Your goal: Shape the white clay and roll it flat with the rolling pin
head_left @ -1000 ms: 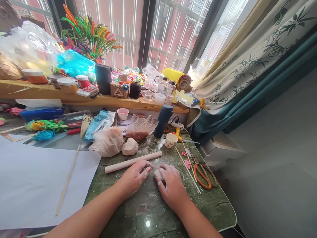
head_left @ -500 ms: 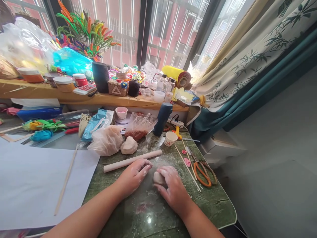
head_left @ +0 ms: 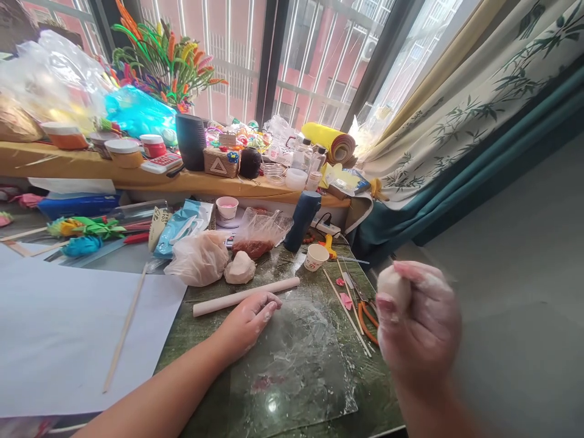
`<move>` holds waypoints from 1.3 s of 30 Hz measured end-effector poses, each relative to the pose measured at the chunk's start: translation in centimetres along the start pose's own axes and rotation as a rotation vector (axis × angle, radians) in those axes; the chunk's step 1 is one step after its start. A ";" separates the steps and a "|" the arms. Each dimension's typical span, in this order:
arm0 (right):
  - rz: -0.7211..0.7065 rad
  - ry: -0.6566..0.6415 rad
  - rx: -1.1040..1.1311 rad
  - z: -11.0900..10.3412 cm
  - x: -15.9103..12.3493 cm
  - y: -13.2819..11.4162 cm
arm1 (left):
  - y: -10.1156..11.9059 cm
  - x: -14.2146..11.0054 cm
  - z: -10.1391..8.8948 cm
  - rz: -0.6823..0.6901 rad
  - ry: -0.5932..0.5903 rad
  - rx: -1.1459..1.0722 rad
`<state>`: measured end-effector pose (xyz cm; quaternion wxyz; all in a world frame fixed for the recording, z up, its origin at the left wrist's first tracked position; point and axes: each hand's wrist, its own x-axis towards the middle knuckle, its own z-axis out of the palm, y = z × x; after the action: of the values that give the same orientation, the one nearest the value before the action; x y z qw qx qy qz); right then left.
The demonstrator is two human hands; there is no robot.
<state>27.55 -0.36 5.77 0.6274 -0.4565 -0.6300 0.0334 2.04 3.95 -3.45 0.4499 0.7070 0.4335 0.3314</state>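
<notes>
My right hand (head_left: 424, 328) is raised above the table's right edge, its fingers wrapped round a pale lump of clay (head_left: 395, 291). White powder coats its palm and fingers. On the table rests my left hand (head_left: 250, 323), fingers loosely bent and thumb a little apart, with nothing visible in it. Just beyond it lies a pale rolling pin (head_left: 246, 297). A bigger piece of clay (head_left: 239, 268) sits behind the pin, beside a crumpled plastic bag (head_left: 199, 260). Between my hands a clear sheet (head_left: 296, 371) dusted with white powder lies on the table.
Orange-handled scissors (head_left: 367, 322) and thin wooden sticks (head_left: 349, 313) lie at the right, partly behind my right hand. Farther back stand a paper cup (head_left: 316, 258), a dark blue cylinder (head_left: 303, 221) and a yellow glue gun (head_left: 328, 245). White paper (head_left: 68, 340) covers the left side.
My right hand has lifted the clay off the sheet and carried it up and to the right, turning the palm into view. The left hand has stayed in place.
</notes>
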 end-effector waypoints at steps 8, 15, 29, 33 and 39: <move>0.227 -0.659 -0.248 4.3 -9.1 4.7 | -0.1 0.0 0.0 0.039 0.026 -0.014; 0.222 -0.706 -0.443 5.9 -9.1 5.1 | 0.0 0.1 0.1 0.033 0.007 0.012; 0.314 -0.811 -0.098 6.0 -10.0 4.5 | 0.2 0.0 0.1 0.016 -0.019 0.004; 0.457 -0.814 -0.050 5.5 -7.8 3.3 | 0.1 0.0 0.1 0.018 -0.011 0.011; 0.215 -0.162 0.028 2.5 -1.6 1.6 | 0.1 0.0 0.0 0.007 -0.024 0.022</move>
<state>25.96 0.89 3.04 0.5736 -0.5085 -0.6253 0.1460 2.09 3.89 -3.34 0.4459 0.7173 0.4294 0.3197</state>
